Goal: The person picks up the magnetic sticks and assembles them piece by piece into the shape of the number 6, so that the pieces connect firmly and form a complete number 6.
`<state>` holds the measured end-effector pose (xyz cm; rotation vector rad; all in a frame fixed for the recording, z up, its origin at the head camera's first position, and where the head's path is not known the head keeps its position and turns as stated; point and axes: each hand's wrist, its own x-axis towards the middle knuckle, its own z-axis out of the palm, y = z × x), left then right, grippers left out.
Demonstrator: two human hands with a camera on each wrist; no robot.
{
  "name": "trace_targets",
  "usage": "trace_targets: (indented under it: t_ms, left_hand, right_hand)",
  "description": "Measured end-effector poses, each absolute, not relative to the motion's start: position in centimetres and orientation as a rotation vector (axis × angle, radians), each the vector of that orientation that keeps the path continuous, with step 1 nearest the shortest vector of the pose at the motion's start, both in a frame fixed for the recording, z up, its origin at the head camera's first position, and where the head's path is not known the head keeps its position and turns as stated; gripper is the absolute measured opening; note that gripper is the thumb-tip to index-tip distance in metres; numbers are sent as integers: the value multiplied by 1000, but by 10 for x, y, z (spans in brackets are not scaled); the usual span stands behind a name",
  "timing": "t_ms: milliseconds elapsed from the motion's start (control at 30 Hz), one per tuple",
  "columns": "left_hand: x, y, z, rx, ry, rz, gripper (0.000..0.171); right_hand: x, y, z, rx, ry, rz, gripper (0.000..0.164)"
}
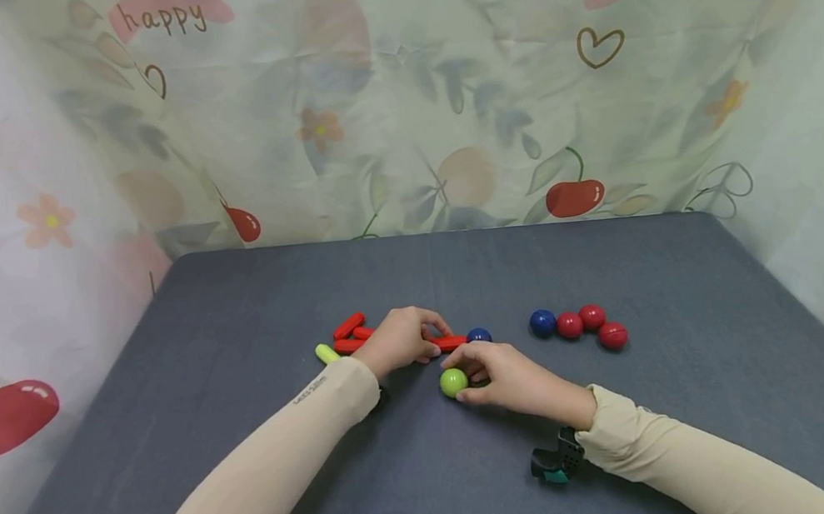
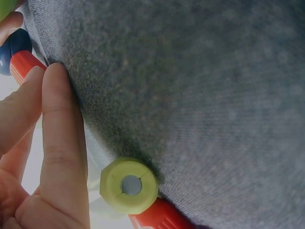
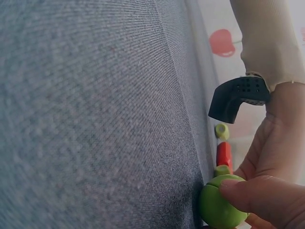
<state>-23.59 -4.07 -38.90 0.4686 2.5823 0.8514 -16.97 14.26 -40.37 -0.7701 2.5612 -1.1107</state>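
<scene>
My left hand [image 1: 400, 340] reaches over the middle of the table, its thumb and fingertips pinching a red stick [image 1: 453, 342]. The stick's far end meets a blue ball [image 1: 478, 335]; in the left wrist view the same red stick [image 2: 25, 66] shows beyond the fingertips. Just nearer the body, my right hand [image 1: 509, 379] holds a green ball [image 1: 453, 382] between thumb and fingers. The right wrist view shows the thumb lying across that green ball [image 3: 220, 204], low over the cloth.
Several red sticks [image 1: 348, 326] and a yellow-green stick [image 1: 327, 353] lie left of the left hand, partly covered by it. To the right sit another blue ball [image 1: 542, 323] and three red balls [image 1: 569, 325]. A patterned curtain [image 1: 396, 108] hangs behind the grey table [image 1: 294, 286].
</scene>
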Motion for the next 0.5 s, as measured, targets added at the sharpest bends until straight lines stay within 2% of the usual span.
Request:
trace_targets:
  t_ms: [500]
  left_hand:
    - [-235,-41,-387,458,2572,880,24]
  right_hand:
    - [-169,144,-401,-752,2527,-1140,38]
